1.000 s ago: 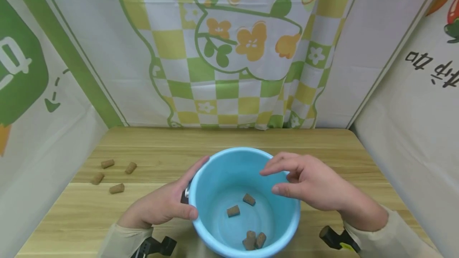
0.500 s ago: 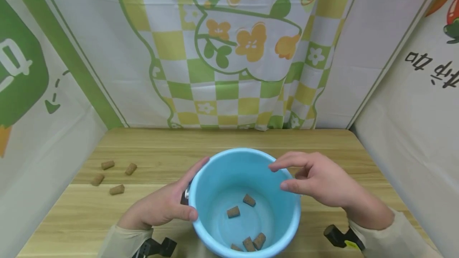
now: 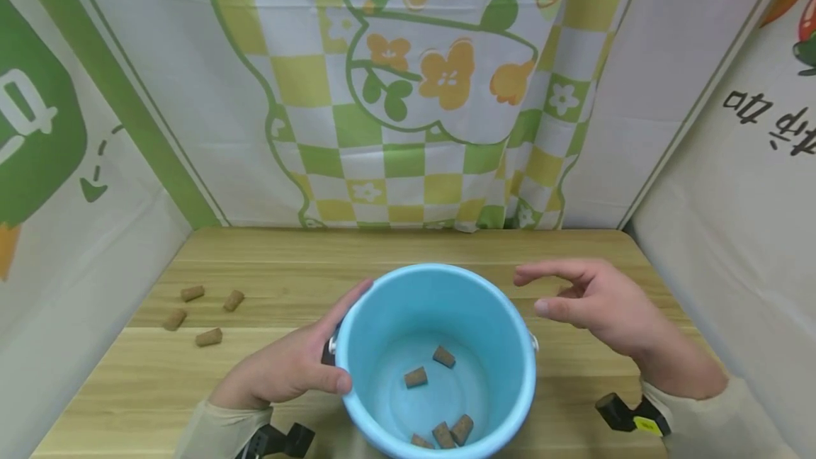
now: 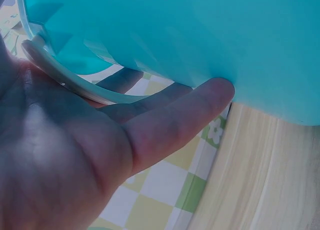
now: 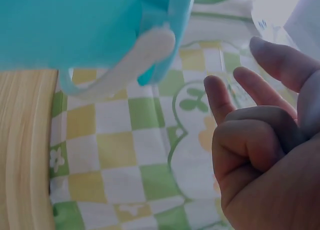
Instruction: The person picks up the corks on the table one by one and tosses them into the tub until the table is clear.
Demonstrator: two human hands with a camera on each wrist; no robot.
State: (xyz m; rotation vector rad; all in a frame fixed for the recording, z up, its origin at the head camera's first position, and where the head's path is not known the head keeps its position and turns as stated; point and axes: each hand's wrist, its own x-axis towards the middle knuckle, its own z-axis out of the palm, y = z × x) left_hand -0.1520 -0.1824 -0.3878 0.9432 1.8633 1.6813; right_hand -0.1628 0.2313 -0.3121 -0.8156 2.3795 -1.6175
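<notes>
A light blue bucket [image 3: 433,282] stands on the wooden table, its open top facing me. At its left side my left hand [image 3: 296,363] holds it, thumb on the rim and fingers along the outer wall. In the left wrist view, the fingers [image 4: 175,122] touch the bucket wall [image 4: 200,35] beside its white handle [image 4: 75,82]. Several brown corks [image 3: 416,377] lie on the bucket's floor. My right hand [image 3: 602,307] hovers to the right of the rim, holding nothing. Its thumb and index finger are spread apart; in the right wrist view, some other fingers are bent.
Several more corks [image 3: 208,337] lie loose on the table's left part. The wooden table [image 3: 306,261] ends at a checked, flowered curtain [image 3: 408,161] behind. White printed sheets [image 3: 720,218] hang at both sides. Black wrist cameras [image 3: 615,413] sit on both forearms.
My right hand has moved right, from over the bucket's opening to outside its rim. Corks near the bucket's front have settled apart, one rolling left. My left hand stays at the bucket.
</notes>
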